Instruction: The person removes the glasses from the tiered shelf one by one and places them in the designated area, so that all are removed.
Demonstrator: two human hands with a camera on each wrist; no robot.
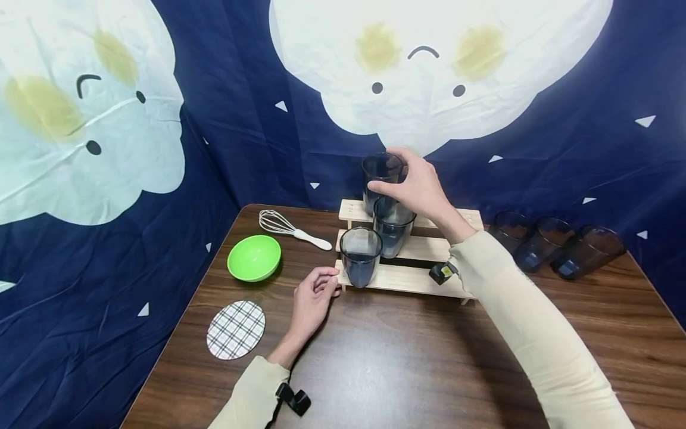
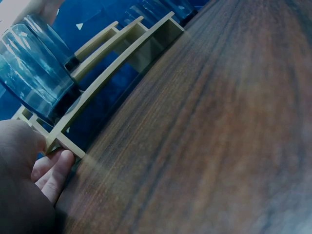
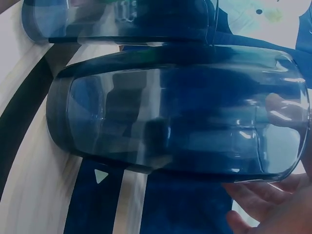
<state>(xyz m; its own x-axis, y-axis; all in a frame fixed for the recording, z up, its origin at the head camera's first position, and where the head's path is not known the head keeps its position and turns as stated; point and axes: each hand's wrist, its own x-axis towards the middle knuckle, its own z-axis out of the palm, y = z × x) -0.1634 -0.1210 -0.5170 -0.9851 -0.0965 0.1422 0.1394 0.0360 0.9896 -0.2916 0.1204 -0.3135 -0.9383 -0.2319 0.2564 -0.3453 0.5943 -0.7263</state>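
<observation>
A three-tier wooden rack (image 1: pixel 423 280) carries three dark tinted drinking glasses. One glass (image 1: pixel 360 262) is on the low front step at the left end, another glass (image 1: pixel 393 235) on the middle step. My right hand (image 1: pixel 420 185) grips the back glass (image 1: pixel 375 170) near its rim, thumb in front, over the top step; whether its base touches the step is hidden. In the right wrist view, the middle-step glass (image 3: pixel 195 117) fills the foreground, with right-hand fingers (image 3: pixel 263 200) behind it. My left hand (image 1: pixel 315 295) holds the rack's front left corner, fingertips (image 2: pixel 61 168) at its end.
Three more tinted glasses (image 1: pixel 546 241) stand in a group right of the rack. Left of it are a white-handled whisk (image 1: pixel 311 239), a green bowl (image 1: pixel 254 257) and a round checked coaster (image 1: pixel 236 329). A dark blue cloth (image 1: pixel 257 155) hangs behind the brown wooden table (image 1: pixel 396 357).
</observation>
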